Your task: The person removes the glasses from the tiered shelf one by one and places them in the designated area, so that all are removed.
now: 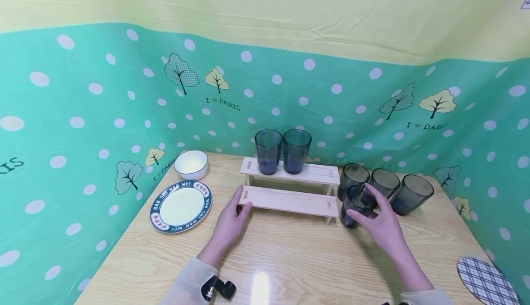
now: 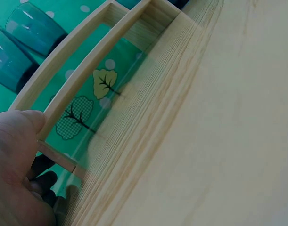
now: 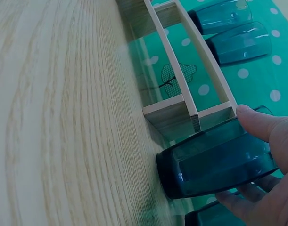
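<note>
A wooden two-step rack (image 1: 290,200) stands on the table. My left hand (image 1: 229,224) grips the left end of its lower step, thumb on the front edge in the left wrist view. Beside the rack's right end, my right hand (image 1: 387,227) holds a dark tinted drinking glass (image 3: 214,162), with the thumb near its rim and fingers round the other side. The glass is upright, its base down at the tabletop. Two similar glasses (image 1: 269,153) stand side by side on the upper step, left of its middle.
Three more dark glasses (image 1: 411,194) cluster behind and right of the held one. A blue-rimmed plate (image 1: 155,215) and a white bowl (image 1: 191,169) sit at the left. A round checked mat (image 1: 486,279) lies near the right table edge. Patterned cloth (image 1: 331,98) hangs behind.
</note>
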### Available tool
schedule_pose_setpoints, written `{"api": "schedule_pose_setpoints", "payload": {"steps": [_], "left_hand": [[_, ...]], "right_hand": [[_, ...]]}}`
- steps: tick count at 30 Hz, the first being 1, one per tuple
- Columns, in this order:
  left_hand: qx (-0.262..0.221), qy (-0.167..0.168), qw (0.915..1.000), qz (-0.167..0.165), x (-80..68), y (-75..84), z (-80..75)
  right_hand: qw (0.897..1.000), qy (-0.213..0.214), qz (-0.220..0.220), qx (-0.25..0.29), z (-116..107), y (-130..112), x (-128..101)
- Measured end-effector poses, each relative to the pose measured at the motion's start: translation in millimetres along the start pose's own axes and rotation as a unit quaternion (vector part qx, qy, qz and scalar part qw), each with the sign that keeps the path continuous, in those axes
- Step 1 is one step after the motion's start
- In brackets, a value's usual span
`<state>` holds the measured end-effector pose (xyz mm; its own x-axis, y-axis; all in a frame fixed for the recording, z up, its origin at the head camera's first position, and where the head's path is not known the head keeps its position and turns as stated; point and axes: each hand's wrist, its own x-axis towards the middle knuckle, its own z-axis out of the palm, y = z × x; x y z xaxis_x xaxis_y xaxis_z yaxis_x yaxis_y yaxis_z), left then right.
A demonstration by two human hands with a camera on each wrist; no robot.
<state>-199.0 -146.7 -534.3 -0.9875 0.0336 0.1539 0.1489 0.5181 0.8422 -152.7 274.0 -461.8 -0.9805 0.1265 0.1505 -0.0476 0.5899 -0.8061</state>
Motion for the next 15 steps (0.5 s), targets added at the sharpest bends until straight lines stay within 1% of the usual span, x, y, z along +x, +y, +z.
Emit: {"api": "schedule_pose_setpoints", "payload": {"steps": [9,15], "left_hand": [[-0.003,-0.001,1.0,-0.001,-1.8,0.5,-0.8],[-0.008,-0.004,1.0,-0.002,-0.8,0.8,-0.7]], "right_hand": [[1.0,-0.002,-0.01,-0.017,-2.1,-3.8,-0.8],[0.999,0.017,-0.03,-0.023,-11.9,-17.0,-0.8]]}}
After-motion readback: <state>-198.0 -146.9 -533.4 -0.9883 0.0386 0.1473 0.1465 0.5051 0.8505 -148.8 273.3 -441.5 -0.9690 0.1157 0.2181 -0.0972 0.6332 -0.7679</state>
